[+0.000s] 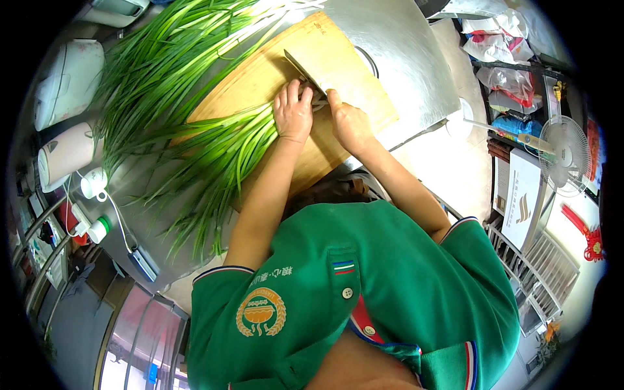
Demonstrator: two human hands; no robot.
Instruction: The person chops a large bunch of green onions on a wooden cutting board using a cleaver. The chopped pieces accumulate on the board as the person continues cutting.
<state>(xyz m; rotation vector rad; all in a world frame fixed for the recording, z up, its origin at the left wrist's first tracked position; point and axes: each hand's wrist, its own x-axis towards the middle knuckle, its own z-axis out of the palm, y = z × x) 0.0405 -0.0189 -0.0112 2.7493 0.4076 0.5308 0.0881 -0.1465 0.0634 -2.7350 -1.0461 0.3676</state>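
Note:
My left hand [292, 114] presses with bent fingers on the white ends of a bunch of long green scallion-like stalks [253, 130] lying on a wooden cutting board [354, 84]. Just to its right, my right hand [348, 120] is closed round the handle of a broad knife [300, 68], whose blade stands edge-down beside the left fingertips, pointing up and left. A larger loose pile of the same stalks [156, 71] lies along the board's left side, with long leaves hanging over the steel table [409, 65]. The cut ends under the blade are partly hidden.
At the left are a pale kettle [65, 153], a white cup [92, 182], a power strip [81, 224] with cables and a pale appliance [68, 81]. At the right stand shelves with plastic bags [494, 42], a fan [564, 156] and a metal rack [546, 273].

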